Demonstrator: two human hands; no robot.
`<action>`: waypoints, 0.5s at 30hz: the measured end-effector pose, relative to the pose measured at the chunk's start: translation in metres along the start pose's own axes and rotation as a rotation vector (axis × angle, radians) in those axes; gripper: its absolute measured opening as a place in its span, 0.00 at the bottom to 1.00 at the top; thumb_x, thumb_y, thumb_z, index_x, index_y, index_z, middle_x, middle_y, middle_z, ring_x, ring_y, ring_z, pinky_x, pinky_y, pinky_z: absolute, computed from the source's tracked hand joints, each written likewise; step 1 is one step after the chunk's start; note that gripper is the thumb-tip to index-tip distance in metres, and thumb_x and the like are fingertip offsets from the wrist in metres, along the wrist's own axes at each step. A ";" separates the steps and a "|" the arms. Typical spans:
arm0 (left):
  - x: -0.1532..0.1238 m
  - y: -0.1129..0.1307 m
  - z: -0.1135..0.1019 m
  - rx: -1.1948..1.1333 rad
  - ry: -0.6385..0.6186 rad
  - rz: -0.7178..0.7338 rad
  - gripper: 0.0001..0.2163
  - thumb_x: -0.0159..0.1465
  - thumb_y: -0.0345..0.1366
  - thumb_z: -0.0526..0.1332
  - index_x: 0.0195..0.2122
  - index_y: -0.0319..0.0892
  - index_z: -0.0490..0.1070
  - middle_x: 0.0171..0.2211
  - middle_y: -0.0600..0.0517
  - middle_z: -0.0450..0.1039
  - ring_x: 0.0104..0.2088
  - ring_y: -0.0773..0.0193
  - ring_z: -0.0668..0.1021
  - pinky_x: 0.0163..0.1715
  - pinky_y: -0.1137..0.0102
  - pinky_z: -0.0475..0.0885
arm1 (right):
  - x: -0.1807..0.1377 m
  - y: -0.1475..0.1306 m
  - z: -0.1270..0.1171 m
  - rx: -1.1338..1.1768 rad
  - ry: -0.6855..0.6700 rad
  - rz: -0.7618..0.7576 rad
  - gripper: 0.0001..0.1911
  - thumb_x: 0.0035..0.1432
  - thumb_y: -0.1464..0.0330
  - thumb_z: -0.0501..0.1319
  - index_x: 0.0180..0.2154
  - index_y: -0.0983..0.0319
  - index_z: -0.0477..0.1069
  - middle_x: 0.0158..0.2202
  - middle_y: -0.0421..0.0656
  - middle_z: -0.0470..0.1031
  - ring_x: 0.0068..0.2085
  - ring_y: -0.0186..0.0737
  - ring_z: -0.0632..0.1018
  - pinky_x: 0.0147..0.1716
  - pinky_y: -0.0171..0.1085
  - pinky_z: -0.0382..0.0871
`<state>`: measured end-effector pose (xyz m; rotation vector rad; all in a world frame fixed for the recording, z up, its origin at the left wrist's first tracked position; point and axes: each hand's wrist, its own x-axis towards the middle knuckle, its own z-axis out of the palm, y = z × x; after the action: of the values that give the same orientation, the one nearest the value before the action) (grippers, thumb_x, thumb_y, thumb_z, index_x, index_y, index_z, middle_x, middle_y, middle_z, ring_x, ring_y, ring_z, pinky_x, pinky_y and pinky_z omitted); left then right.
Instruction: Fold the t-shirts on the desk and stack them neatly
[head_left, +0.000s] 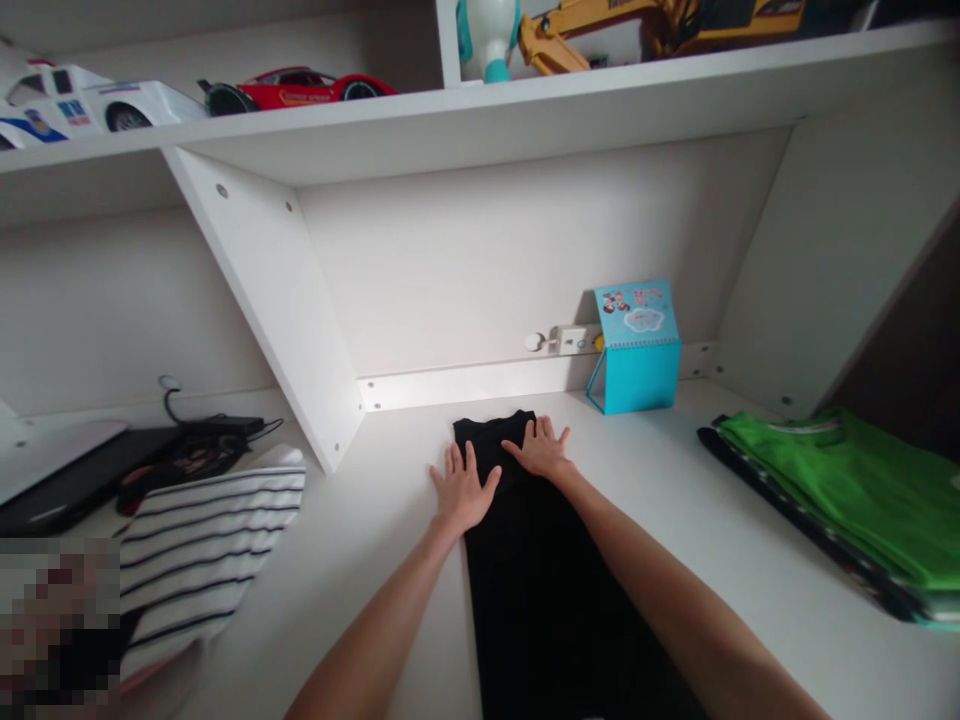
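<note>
A long black garment (555, 610) lies flat on the white desk (390, 600), stretching from the bottom edge of the view toward the back panel. Its exact kind I cannot make out. My left hand (461, 490) rests with spread fingers on the garment's left edge, near the far end. On the far right corner lies my right hand (541, 447), palm down, fingers apart. Neither hand grips the cloth. Part of the garment's right edge is hidden by my right forearm.
Folded clothes with a green shirt (862, 490) on top are stacked at right. A blue desk calendar (641, 375) stands at the back near a power strip (577, 340). Striped cloth (217, 540) lies left, beside a black laptop (75, 480). An overhead shelf (525, 110) holds toy vehicles.
</note>
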<state>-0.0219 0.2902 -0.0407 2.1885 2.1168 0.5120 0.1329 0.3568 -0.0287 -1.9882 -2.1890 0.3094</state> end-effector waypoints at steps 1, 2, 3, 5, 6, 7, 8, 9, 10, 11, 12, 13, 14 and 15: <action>0.000 0.000 0.000 -0.005 -0.006 0.003 0.35 0.61 0.56 0.43 0.62 0.35 0.47 0.62 0.32 0.44 0.62 0.44 0.48 0.53 0.40 0.42 | 0.001 -0.006 -0.001 -0.003 0.000 -0.040 0.44 0.59 0.47 0.38 0.63 0.75 0.38 0.64 0.60 0.32 0.63 0.60 0.33 0.52 0.66 0.26; 0.000 0.001 -0.001 -0.007 -0.014 0.008 0.35 0.61 0.55 0.43 0.62 0.34 0.47 0.62 0.33 0.44 0.62 0.44 0.48 0.53 0.39 0.41 | 0.003 -0.012 -0.001 -0.003 -0.009 -0.101 0.42 0.59 0.47 0.37 0.63 0.72 0.37 0.65 0.56 0.31 0.63 0.57 0.32 0.53 0.64 0.26; 0.000 0.001 -0.002 -0.006 -0.027 0.013 0.35 0.61 0.55 0.43 0.62 0.34 0.47 0.62 0.33 0.43 0.62 0.44 0.48 0.53 0.39 0.41 | 0.005 -0.019 -0.001 0.001 -0.030 -0.176 0.39 0.60 0.48 0.36 0.64 0.66 0.38 0.65 0.51 0.31 0.63 0.54 0.32 0.54 0.62 0.27; 0.000 0.001 -0.002 0.000 -0.047 0.019 0.34 0.61 0.54 0.44 0.62 0.34 0.48 0.62 0.33 0.42 0.62 0.43 0.47 0.53 0.39 0.41 | 0.008 -0.030 0.001 0.016 -0.094 -0.318 0.32 0.61 0.49 0.35 0.63 0.53 0.42 0.66 0.41 0.36 0.64 0.49 0.36 0.56 0.59 0.34; 0.000 0.000 -0.002 0.002 -0.048 0.022 0.34 0.61 0.54 0.44 0.62 0.34 0.48 0.63 0.33 0.40 0.62 0.43 0.47 0.53 0.39 0.41 | 0.010 -0.035 0.003 0.022 -0.125 -0.363 0.30 0.61 0.49 0.35 0.62 0.48 0.44 0.65 0.38 0.39 0.64 0.48 0.39 0.56 0.59 0.38; 0.000 0.000 -0.002 0.001 -0.043 0.025 0.34 0.61 0.54 0.44 0.62 0.34 0.48 0.63 0.34 0.38 0.63 0.43 0.46 0.53 0.39 0.41 | 0.013 -0.039 0.005 0.027 -0.142 -0.383 0.28 0.62 0.50 0.35 0.62 0.46 0.45 0.65 0.37 0.41 0.64 0.48 0.42 0.55 0.60 0.39; 0.000 -0.001 -0.001 -0.002 -0.038 0.027 0.34 0.61 0.54 0.43 0.62 0.34 0.47 0.63 0.35 0.37 0.63 0.43 0.45 0.53 0.39 0.41 | 0.015 -0.042 0.007 0.031 -0.142 -0.383 0.27 0.63 0.51 0.36 0.62 0.46 0.44 0.65 0.38 0.41 0.64 0.48 0.43 0.55 0.61 0.40; 0.000 -0.001 -0.001 -0.005 -0.035 0.029 0.34 0.61 0.54 0.43 0.62 0.34 0.47 0.64 0.35 0.35 0.63 0.43 0.45 0.53 0.39 0.41 | 0.017 -0.044 0.009 0.033 -0.128 -0.368 0.27 0.63 0.53 0.36 0.62 0.48 0.43 0.65 0.40 0.40 0.64 0.49 0.43 0.55 0.61 0.39; 0.001 -0.001 0.000 -0.009 -0.036 0.030 0.34 0.61 0.54 0.43 0.62 0.34 0.46 0.64 0.36 0.35 0.63 0.43 0.45 0.53 0.39 0.41 | 0.019 -0.046 0.010 0.036 -0.109 -0.348 0.27 0.64 0.54 0.36 0.63 0.51 0.42 0.65 0.42 0.39 0.64 0.49 0.43 0.55 0.62 0.38; 0.001 -0.002 0.000 -0.013 -0.046 0.029 0.34 0.61 0.54 0.43 0.63 0.34 0.46 0.64 0.36 0.35 0.63 0.43 0.45 0.53 0.39 0.40 | 0.021 -0.047 0.010 0.040 -0.090 -0.328 0.28 0.64 0.55 0.37 0.63 0.54 0.41 0.65 0.45 0.39 0.64 0.49 0.42 0.55 0.62 0.37; 0.001 -0.002 0.000 -0.016 -0.059 0.025 0.34 0.61 0.54 0.43 0.63 0.34 0.46 0.64 0.37 0.36 0.63 0.44 0.45 0.53 0.39 0.39 | 0.022 -0.047 0.010 0.044 -0.076 -0.314 0.28 0.64 0.56 0.36 0.63 0.56 0.40 0.65 0.46 0.38 0.64 0.49 0.42 0.55 0.61 0.37; 0.001 -0.001 -0.001 -0.019 -0.070 0.020 0.35 0.61 0.54 0.42 0.63 0.34 0.46 0.64 0.37 0.38 0.63 0.44 0.46 0.54 0.39 0.39 | 0.022 -0.045 0.008 0.050 -0.069 -0.309 0.28 0.65 0.57 0.35 0.64 0.57 0.39 0.65 0.47 0.38 0.64 0.48 0.42 0.56 0.60 0.38; 0.001 -0.001 -0.001 -0.022 -0.077 0.015 0.35 0.61 0.54 0.42 0.63 0.34 0.46 0.63 0.37 0.39 0.63 0.44 0.46 0.54 0.39 0.38 | 0.020 -0.042 0.006 0.055 -0.067 -0.311 0.28 0.65 0.57 0.35 0.64 0.57 0.39 0.65 0.47 0.38 0.64 0.47 0.43 0.56 0.59 0.40; 0.001 -0.001 -0.002 -0.023 -0.081 0.012 0.35 0.61 0.55 0.42 0.63 0.34 0.46 0.63 0.37 0.39 0.63 0.43 0.46 0.54 0.39 0.38 | 0.017 -0.037 0.003 0.059 -0.068 -0.317 0.28 0.65 0.57 0.34 0.64 0.57 0.38 0.65 0.47 0.37 0.64 0.46 0.43 0.56 0.57 0.41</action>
<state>-0.0233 0.2910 -0.0389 2.1730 2.0484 0.4384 0.0947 0.3699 -0.0220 -1.5888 -2.4582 0.3951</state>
